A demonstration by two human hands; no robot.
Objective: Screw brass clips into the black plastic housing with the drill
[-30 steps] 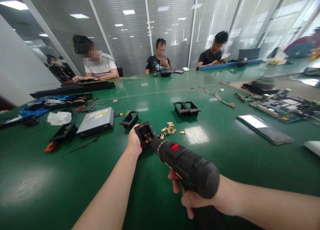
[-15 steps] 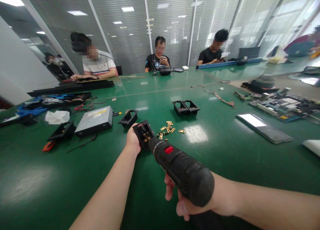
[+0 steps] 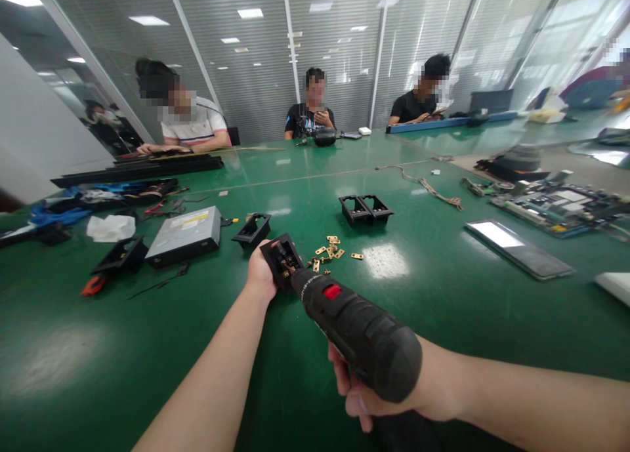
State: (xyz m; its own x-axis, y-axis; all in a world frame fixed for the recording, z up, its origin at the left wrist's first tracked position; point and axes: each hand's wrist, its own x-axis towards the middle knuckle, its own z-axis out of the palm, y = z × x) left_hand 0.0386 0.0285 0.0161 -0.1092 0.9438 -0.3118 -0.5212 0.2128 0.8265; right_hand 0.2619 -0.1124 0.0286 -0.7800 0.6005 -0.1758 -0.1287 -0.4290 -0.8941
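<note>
My left hand point(image 3: 260, 273) grips a black plastic frame point(image 3: 278, 263) by its left side, tilted up off the table, with brass-coloured parts inside it. Wrapped round the handle of a black cordless drill point(image 3: 361, 330) is my right hand point(image 3: 361, 393). The drill's nose points into the frame's opening; whether its tip touches a screw I cannot tell. Small brass plates point(image 3: 336, 251) lie scattered just beyond the frame. Another black frame point(image 3: 252, 230) stands behind my left hand, and a double black frame point(image 3: 366, 209) sits farther back.
On the left are a disc drive point(image 3: 184, 235), another black frame point(image 3: 119, 258) and crumpled tissue point(image 3: 111, 228). To the right lie a flat phone-like device point(image 3: 518, 248) and circuit boards point(image 3: 566, 206). A cord point(image 3: 428, 188) crosses the table point(image 3: 443, 334). Several people sit beyond.
The fingers of my right hand have drawn in closer round the drill handle. The drill and the held frame stay almost where they were.
</note>
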